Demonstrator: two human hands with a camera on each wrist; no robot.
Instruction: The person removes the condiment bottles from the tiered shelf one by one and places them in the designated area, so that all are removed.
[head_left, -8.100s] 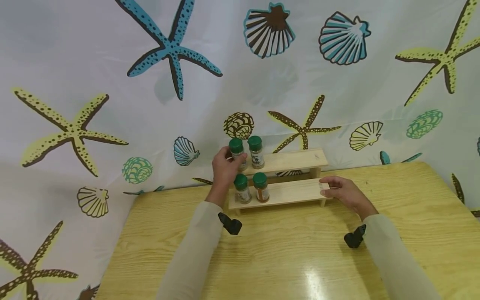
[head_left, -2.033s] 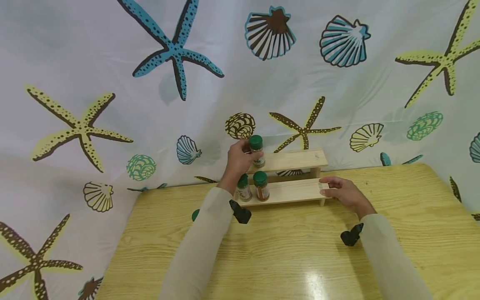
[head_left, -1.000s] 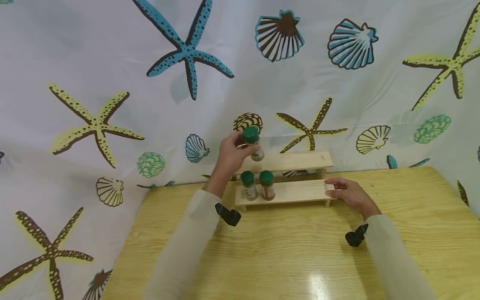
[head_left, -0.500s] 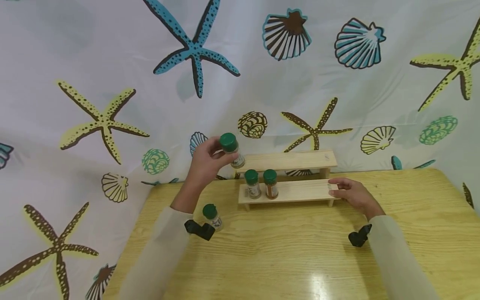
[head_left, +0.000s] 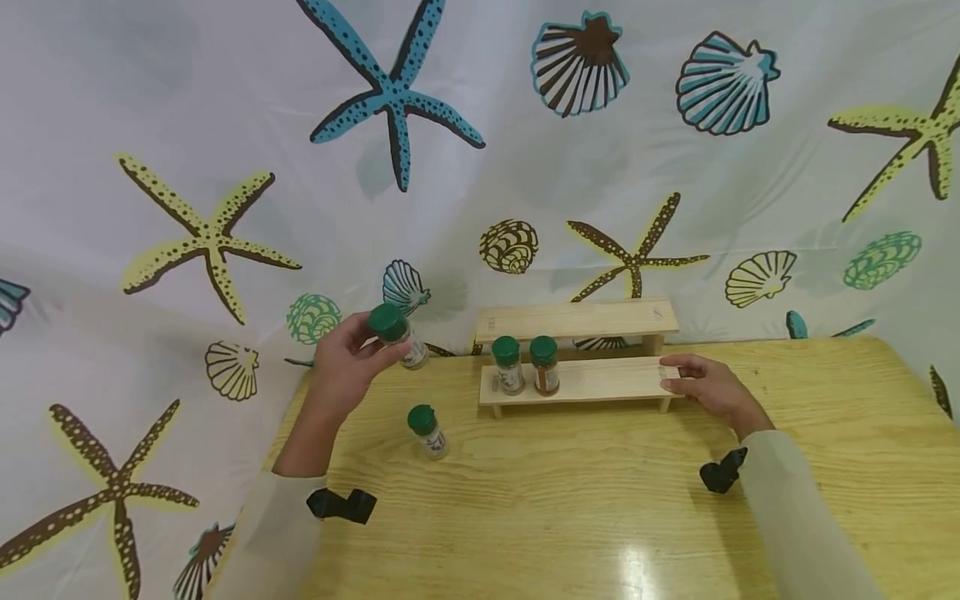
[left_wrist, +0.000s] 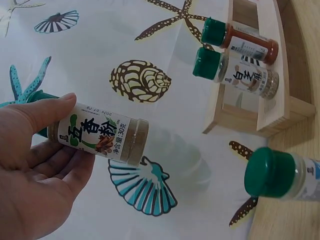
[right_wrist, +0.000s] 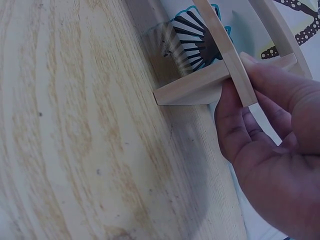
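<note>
My left hand (head_left: 345, 367) grips a green-capped spice jar (left_wrist: 97, 127), lifted clear of the table to the left of the two-tier wooden rack (head_left: 577, 321). The jar has a white label with dark characters and brown powder inside. My right hand (head_left: 708, 387) pinches the right end of the rack's lower board between thumb and fingers, as the right wrist view shows. On that lower board stand two spice jars, one pale (head_left: 509, 371) and one with orange-red contents (head_left: 545, 367). Another green-capped jar (head_left: 428, 433) stands on the table at the rack's front left.
The rack stands on a wood-grain table (head_left: 540, 500), close to a white curtain (head_left: 450, 208) printed with starfish and shells. The rack's upper board (head_left: 581, 319) holds no jar. Black cameras (head_left: 341, 506) are strapped at both wrists.
My left hand has taken the last jar off the upper board and carried it left and down. Another upper jar was moved to the table earlier. My right hand keeps its hold.
</note>
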